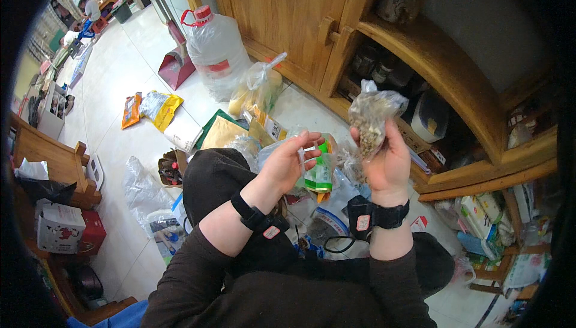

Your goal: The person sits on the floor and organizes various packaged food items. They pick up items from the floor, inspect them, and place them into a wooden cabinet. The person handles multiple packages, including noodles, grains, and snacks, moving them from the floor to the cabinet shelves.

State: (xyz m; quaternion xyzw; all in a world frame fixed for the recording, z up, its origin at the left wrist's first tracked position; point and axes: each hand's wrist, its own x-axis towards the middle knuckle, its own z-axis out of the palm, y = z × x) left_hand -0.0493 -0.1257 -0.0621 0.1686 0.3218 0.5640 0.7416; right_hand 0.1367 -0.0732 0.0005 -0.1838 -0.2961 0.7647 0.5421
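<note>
My right hand (389, 161) grips a knotted clear plastic bag (375, 116) of small pale brown dried pieces, raised in front of the cabinet opening. My left hand (290, 159) is held up over the heap of packets with its fingers apart, and nothing shows in it. Just beyond its fingertips lies a green and white packet (320, 170). Below the right wrist is a clear bag with a blue edge (330, 224). Tan paper packets (222, 132) and crumpled clear plastic lie past my left knee.
A wooden cabinet (288, 17) has an open compartment holding jars and a white plastic tub (429, 116). On the tiled floor stand a large plastic jug (218, 53), a red dustpan (177, 67) and yellow packets (162, 110). Boxes (60, 227) sit left; people are in the far background.
</note>
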